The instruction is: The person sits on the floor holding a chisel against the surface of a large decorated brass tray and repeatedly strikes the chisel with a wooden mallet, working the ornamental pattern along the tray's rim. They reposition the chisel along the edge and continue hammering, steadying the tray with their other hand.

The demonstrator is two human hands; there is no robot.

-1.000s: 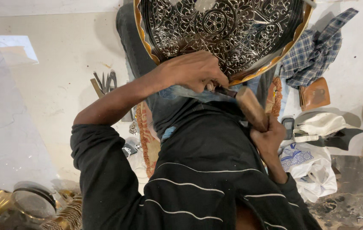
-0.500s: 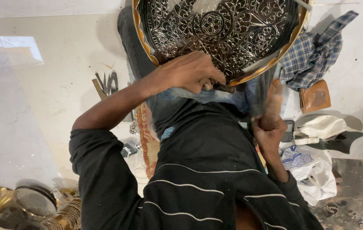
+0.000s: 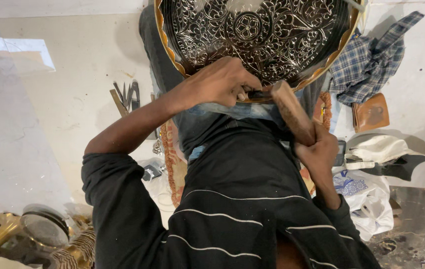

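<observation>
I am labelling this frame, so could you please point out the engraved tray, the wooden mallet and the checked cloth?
engraved tray (image 3: pixel 272 30), head view, on its patterned centre.
wooden mallet (image 3: pixel 292 112), head view, on the wooden shaft.
checked cloth (image 3: pixel 372 60), head view, on its folded middle.

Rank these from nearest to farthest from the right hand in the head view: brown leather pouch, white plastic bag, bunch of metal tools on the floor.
From the right hand:
1. White plastic bag, just beside it, lower right.
2. Brown leather pouch, upper right.
3. Bunch of metal tools, far across on the left.
</observation>
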